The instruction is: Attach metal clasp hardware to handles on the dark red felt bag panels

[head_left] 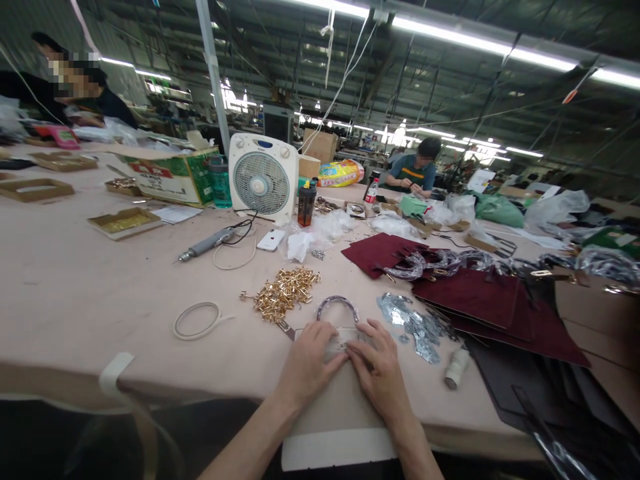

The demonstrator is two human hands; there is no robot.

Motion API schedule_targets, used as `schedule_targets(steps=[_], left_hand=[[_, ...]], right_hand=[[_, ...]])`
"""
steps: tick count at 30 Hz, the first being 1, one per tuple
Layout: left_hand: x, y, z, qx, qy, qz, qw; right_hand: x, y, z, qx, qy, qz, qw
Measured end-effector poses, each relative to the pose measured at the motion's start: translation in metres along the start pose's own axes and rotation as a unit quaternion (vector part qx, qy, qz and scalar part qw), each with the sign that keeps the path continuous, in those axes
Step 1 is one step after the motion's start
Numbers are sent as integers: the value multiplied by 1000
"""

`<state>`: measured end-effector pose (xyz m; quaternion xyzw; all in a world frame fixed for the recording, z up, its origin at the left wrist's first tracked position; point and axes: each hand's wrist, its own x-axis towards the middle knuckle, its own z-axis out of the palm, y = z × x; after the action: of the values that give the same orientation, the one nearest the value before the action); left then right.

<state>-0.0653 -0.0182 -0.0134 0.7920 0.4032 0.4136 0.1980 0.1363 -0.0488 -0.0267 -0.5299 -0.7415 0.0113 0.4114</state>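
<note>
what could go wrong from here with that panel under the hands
The panel's near end appears to hang past the table's edge, so it might slip if the left hand and right hand let up.
The loose gold-coloured fittings lie close beyond its far left corner; a bump could scatter them.
The loose silvery plates beside the right hand might get swept aside.
</note>
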Motion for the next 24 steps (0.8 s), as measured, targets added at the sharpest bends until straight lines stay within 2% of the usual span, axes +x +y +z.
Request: schedule_targets(steps=[7, 14, 24], left_hand=[[0, -5, 0, -42, 5, 29, 999], [9, -6, -4, -71, -29, 27, 997], [8, -7, -3, -78, -36, 40, 996]], right_hand=[[0, 3, 1, 32, -30, -27, 999], [6, 1, 1, 68, -26, 3, 997], [5, 2, 3, 69, -35, 26, 997]])
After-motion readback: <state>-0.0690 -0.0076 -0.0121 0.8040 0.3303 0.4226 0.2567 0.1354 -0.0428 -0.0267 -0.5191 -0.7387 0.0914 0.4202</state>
